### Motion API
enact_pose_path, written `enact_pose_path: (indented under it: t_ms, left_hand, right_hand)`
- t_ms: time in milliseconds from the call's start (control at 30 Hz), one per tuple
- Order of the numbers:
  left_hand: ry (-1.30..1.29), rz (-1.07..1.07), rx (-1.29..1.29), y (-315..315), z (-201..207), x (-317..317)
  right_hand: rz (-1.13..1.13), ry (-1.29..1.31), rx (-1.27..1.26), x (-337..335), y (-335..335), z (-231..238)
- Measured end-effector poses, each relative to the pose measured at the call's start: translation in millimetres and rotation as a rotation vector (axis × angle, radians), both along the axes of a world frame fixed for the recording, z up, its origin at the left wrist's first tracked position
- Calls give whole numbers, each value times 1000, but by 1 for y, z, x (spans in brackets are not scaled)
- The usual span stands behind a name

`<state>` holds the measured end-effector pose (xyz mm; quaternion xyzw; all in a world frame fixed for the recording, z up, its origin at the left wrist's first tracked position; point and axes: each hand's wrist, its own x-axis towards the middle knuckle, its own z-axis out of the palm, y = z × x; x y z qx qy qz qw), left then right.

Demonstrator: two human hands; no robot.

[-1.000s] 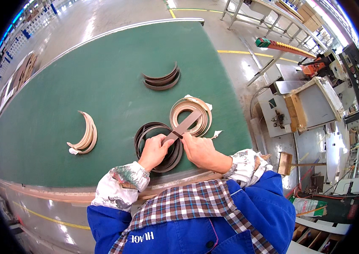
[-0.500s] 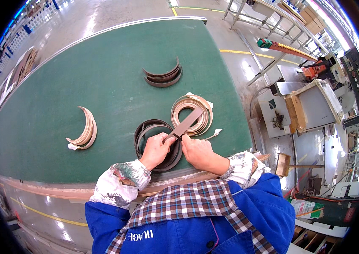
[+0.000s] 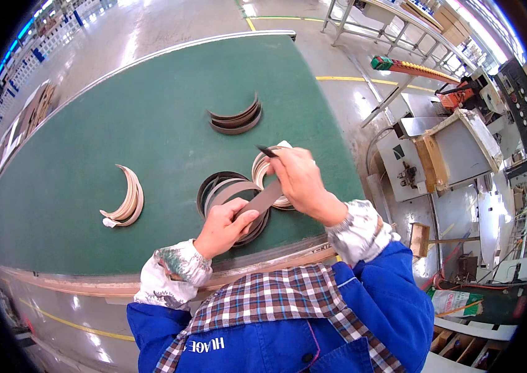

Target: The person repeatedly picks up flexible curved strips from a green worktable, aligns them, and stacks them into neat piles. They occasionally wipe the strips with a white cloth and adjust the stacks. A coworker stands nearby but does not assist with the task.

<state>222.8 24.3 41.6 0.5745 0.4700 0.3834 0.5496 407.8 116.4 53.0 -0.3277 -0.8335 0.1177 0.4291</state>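
My left hand (image 3: 221, 229) is closed on a flat brown strip of edge banding (image 3: 263, 199), pinching it between thumb and fingers. The strip slants up to the right, under my right hand. Closed round a small black pointed tool (image 3: 266, 151), my right hand (image 3: 302, 185) is over a pale coil of banding (image 3: 258, 165) and hides most of it. What kind of tool it is I cannot make out. Partly behind my left hand lies a dark brown coil (image 3: 204, 198) of similar strip.
Curved dark strips (image 3: 236, 128) lie farther back on the green table (image 3: 77, 137), and a bundle of pale curved strips (image 3: 131, 198) lies to the left. The table's front edge (image 3: 108, 288) runs close to me. Machinery with a control panel (image 3: 520, 93) stands at right.
My right hand has risen up and away from my left hand, and the black tool has come up with it. The brown strip's upper end has swung down to the right.
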Motion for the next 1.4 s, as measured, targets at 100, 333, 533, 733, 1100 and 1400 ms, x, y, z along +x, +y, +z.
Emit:
enact_pose_path:
  t_ms: [100,333,533,733,1100,1400]
  left_hand:
    - [-196,23,2,-9,10,-6]
    - [-316,74,296,-20,7,-9]
    - [-114,223,92,-8,20,-20]
    - [302,391,74,11,-11,-17]
    - [-110,473,-110,28,-5,-45]
    - [-371,514,-320,34,2,-65]
  right_hand:
    - [141,132,-439,-15,-5,-1]
    - [344,201,-428,-51,-32,2]
    - [12,-57,-114,-40,-1,22]
    - [107,-488,422,-42,12,30]
    - [173,-255,240,-113,157,-21]
    - [371,-155,202,-165,185,-33]
